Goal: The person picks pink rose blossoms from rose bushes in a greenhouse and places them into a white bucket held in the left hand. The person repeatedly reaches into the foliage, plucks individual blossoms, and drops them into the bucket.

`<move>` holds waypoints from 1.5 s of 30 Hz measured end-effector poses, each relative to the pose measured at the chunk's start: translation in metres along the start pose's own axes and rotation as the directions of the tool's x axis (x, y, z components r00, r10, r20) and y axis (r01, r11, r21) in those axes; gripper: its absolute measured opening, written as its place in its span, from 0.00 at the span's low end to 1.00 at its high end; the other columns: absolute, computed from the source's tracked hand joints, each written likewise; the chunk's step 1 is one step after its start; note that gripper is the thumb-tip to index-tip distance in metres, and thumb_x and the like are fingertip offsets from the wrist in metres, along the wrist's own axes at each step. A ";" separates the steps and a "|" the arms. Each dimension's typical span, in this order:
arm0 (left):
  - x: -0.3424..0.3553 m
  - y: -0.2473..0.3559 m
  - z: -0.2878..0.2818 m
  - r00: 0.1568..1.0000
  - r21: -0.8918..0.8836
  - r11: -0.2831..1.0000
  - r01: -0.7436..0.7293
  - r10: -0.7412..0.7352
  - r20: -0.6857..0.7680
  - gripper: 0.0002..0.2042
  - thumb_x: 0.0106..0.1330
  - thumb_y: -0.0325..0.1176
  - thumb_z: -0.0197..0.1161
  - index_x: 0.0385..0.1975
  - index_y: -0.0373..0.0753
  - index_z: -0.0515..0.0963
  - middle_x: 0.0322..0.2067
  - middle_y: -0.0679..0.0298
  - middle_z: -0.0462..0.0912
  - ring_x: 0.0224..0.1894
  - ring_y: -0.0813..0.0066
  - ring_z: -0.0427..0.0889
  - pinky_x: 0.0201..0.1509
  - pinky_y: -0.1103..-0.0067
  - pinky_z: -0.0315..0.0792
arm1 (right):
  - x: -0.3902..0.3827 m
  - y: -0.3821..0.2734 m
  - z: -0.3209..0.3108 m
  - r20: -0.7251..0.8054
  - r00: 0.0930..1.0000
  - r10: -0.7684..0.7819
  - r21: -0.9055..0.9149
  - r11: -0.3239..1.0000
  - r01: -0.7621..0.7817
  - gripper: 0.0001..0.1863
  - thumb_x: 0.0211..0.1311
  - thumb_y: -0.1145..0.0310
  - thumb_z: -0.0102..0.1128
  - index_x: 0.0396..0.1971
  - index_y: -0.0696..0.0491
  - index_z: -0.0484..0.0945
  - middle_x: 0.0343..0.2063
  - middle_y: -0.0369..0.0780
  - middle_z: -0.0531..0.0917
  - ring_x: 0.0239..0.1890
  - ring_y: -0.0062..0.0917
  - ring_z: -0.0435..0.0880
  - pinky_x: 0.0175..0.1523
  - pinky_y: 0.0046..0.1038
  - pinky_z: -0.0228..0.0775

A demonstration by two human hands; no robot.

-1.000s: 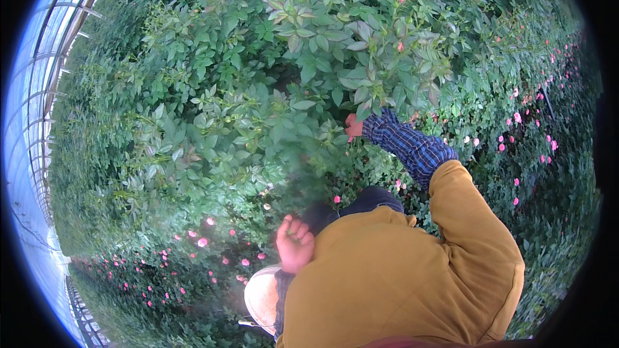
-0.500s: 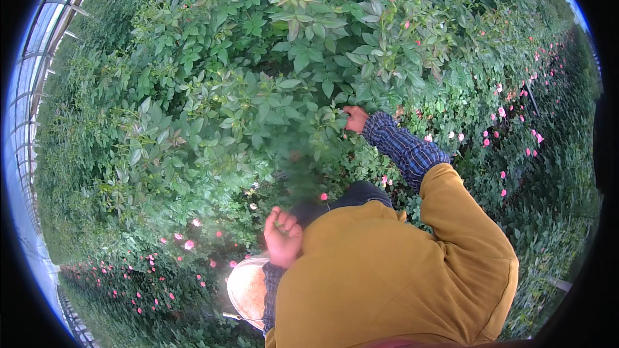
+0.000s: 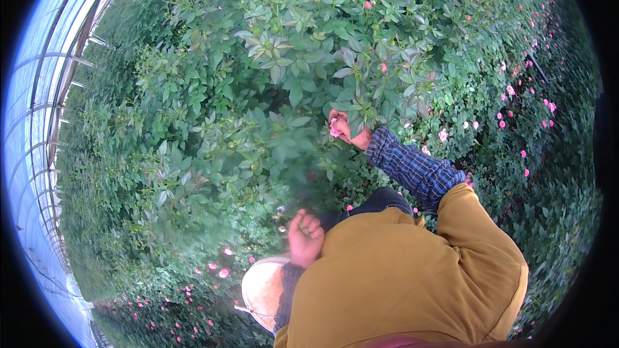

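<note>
Among the rose bushes, my right hand reaches into the leaves with its fingers closed around a pink rose bloom. Leaves cover part of that hand. Close to my body, my left hand is raised with its fingers curled in. Something small and greenish may lie in it, but I cannot make out what. A pale bucket with a thin handle hangs by my left forearm, and its inside looks whitish to tan.
Dense foliage surrounds me on every side. Rows with scattered pink blooms run along the right, and more blooms are at the lower left. A curved greenhouse frame with clear sheeting bounds the left side.
A pink bloom now shows in my right hand's fingers, where none was visible before. The view has shifted, so the bushes and both hands appear somewhat displaced.
</note>
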State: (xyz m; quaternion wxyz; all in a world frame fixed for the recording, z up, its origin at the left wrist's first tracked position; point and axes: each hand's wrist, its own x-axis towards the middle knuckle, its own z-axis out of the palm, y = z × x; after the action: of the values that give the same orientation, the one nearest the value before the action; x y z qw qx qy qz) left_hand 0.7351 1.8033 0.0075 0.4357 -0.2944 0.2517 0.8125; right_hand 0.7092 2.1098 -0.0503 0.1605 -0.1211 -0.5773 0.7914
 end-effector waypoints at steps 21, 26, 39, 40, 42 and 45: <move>-0.011 0.013 -0.020 0.995 -0.116 0.991 -0.072 0.063 -0.077 0.07 0.59 0.33 0.59 0.36 0.46 0.69 0.22 0.74 0.62 0.22 0.81 0.59 0.20 0.84 0.51 | 0.124 0.013 0.055 0.251 0.967 0.037 -0.965 0.086 0.248 0.13 0.53 0.61 0.50 0.39 0.47 0.68 0.26 0.44 0.81 0.29 0.42 0.81 0.32 0.43 0.70; -0.009 0.002 -0.014 0.993 -0.113 0.991 -0.075 0.064 -0.100 0.08 0.59 0.33 0.58 0.36 0.46 0.69 0.21 0.73 0.62 0.22 0.80 0.60 0.20 0.84 0.52 | 0.123 0.014 0.057 0.352 0.935 0.035 -0.933 0.090 0.348 0.13 0.58 0.62 0.49 0.39 0.52 0.68 0.23 0.46 0.79 0.27 0.41 0.81 0.30 0.42 0.72; 0.000 -0.070 0.020 0.994 -0.006 1.000 0.020 -0.020 -0.106 0.05 0.61 0.32 0.56 0.35 0.44 0.69 0.20 0.71 0.62 0.21 0.78 0.60 0.21 0.83 0.52 | 0.093 0.029 0.019 0.431 0.899 -0.076 -0.902 -0.047 0.429 0.07 0.50 0.68 0.53 0.26 0.55 0.74 0.19 0.47 0.80 0.21 0.41 0.81 0.24 0.37 0.72; 0.001 -0.078 0.023 0.994 0.014 1.000 0.016 -0.014 -0.113 0.05 0.62 0.33 0.56 0.35 0.44 0.69 0.20 0.71 0.63 0.21 0.78 0.60 0.21 0.83 0.53 | 0.089 0.028 0.014 0.339 0.940 -0.036 -0.936 0.090 0.341 0.15 0.58 0.57 0.52 0.33 0.55 0.73 0.21 0.43 0.80 0.22 0.35 0.81 0.24 0.35 0.70; 0.003 -0.092 0.030 0.996 0.037 0.999 0.018 -0.015 -0.087 0.05 0.62 0.33 0.56 0.35 0.44 0.70 0.20 0.72 0.62 0.21 0.79 0.60 0.21 0.84 0.52 | 0.076 0.025 0.005 0.215 0.940 0.267 -0.790 0.613 0.006 0.15 0.60 0.56 0.52 0.30 0.55 0.73 0.17 0.38 0.76 0.17 0.28 0.76 0.20 0.30 0.65; 0.007 -0.112 0.037 0.998 0.066 0.997 0.029 -0.025 -0.053 0.05 0.63 0.33 0.55 0.35 0.43 0.70 0.20 0.72 0.64 0.21 0.79 0.61 0.20 0.84 0.53 | 0.029 0.020 -0.003 0.156 0.769 0.619 -0.200 0.783 -0.590 0.16 0.62 0.55 0.51 0.24 0.52 0.71 0.11 0.30 0.64 0.09 0.17 0.61 0.14 0.22 0.51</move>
State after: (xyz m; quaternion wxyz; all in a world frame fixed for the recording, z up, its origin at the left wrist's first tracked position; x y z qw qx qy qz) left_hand 0.8185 1.8868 0.0115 0.4495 -0.3042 0.2857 0.7898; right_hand 0.6815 2.1182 -0.0707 -0.1749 -0.2259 -0.5749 0.7668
